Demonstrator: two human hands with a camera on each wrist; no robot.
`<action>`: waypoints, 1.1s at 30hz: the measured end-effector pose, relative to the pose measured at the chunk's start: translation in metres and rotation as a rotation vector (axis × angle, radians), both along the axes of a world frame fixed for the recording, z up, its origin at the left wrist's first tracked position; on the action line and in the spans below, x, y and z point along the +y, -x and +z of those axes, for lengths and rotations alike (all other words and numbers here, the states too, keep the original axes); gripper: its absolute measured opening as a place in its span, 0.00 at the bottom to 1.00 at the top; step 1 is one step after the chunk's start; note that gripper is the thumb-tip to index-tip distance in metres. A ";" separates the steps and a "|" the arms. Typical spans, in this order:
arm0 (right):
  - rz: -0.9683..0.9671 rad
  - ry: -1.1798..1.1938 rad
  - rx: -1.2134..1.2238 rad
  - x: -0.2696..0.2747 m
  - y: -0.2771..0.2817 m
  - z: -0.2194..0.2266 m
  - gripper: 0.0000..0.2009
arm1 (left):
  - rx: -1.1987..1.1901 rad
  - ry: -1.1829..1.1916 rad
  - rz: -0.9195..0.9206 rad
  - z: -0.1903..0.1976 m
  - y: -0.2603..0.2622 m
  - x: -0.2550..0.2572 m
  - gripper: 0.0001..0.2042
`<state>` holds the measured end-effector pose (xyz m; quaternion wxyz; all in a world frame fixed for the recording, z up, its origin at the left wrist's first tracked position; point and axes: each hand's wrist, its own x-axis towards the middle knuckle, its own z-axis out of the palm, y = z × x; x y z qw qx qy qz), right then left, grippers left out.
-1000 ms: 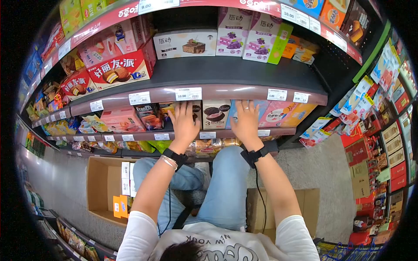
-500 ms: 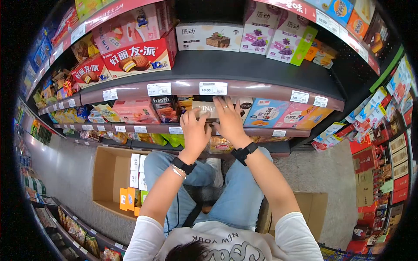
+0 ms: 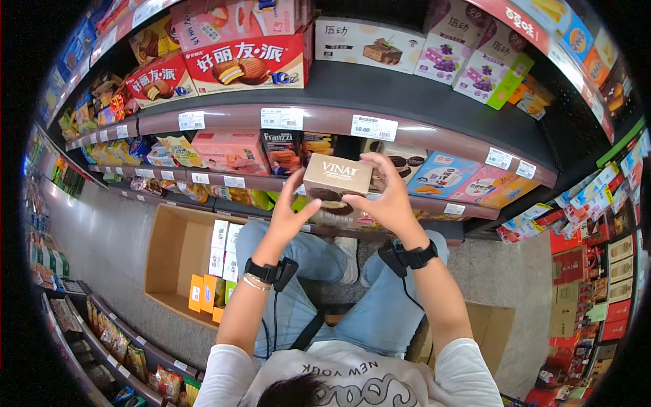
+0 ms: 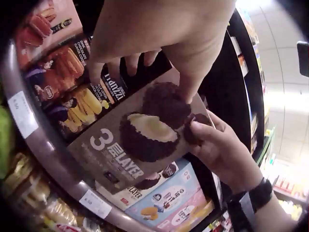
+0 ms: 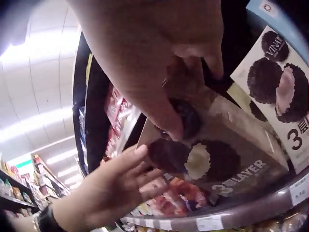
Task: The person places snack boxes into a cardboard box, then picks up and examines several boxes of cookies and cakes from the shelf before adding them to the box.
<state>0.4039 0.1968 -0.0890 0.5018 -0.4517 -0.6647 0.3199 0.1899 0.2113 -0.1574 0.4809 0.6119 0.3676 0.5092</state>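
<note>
The head view shows the brown VINA 3 LAYER box [image 3: 337, 173] at the front of the lower shelf [image 3: 261, 182], its lettered top turned up toward the camera; half a second ago it was further in, partly under the upper shelf's edge. The right hand [image 3: 393, 203] grips it, thumb on the pictured face and fingers over the far side. The left hand [image 3: 288, 214], which was at the box's front earlier, is now open at its other side, fingers spread and slightly bent; whether they touch it is unclear. A white 3 LAYER box [image 5: 277, 82] and a blue box [image 3: 441, 173] stand to the right.

The upper shelf [image 3: 380, 88] has a dark surface and a brown, price-tagged edge, with a red pie box [image 3: 247, 64], a white cake box [image 3: 369, 44] and grape-pictured boxes [image 3: 451, 44]. Below, a carton [image 3: 173, 244] holding small boxes sits on the grey floor [image 3: 135, 210]. Long ceiling lights [image 5: 38, 43] shine over the store.
</note>
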 end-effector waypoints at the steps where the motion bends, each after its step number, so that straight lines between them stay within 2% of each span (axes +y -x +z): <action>1: 0.031 0.083 0.139 -0.002 0.003 -0.001 0.35 | -0.052 0.007 -0.053 -0.002 0.005 -0.005 0.33; 3: 0.059 0.155 0.223 -0.001 0.007 -0.011 0.36 | -0.133 0.197 -0.144 -0.006 0.011 -0.018 0.31; 5: 0.069 0.270 0.342 -0.006 0.014 -0.013 0.35 | -0.179 0.353 -0.144 -0.007 0.017 -0.031 0.30; 10: 0.103 0.400 0.544 -0.018 0.028 -0.043 0.35 | -0.289 0.498 -0.046 -0.003 0.022 -0.049 0.28; 14: 0.206 0.564 0.485 -0.044 0.033 -0.063 0.31 | -0.430 0.581 0.051 0.004 0.026 -0.049 0.25; 17: 0.163 0.604 0.531 -0.053 0.035 -0.067 0.30 | -0.427 0.573 0.032 -0.001 0.026 -0.050 0.24; 21: 0.074 0.553 0.476 -0.057 0.036 -0.065 0.29 | -0.437 0.600 0.036 -0.003 0.023 -0.050 0.24; 23: -0.033 0.443 0.377 -0.060 0.041 -0.069 0.30 | -0.427 0.602 0.061 -0.004 0.020 -0.049 0.26; 27: -0.179 0.299 0.157 -0.072 0.061 -0.050 0.28 | -0.235 0.313 0.064 0.002 0.003 -0.059 0.36; 30: -0.122 0.298 0.212 -0.076 0.065 -0.057 0.26 | -0.060 0.239 0.127 0.000 0.005 -0.061 0.44; 33: -0.045 0.336 0.284 -0.080 0.064 -0.052 0.21 | -0.380 0.493 -0.010 0.008 0.012 -0.059 0.44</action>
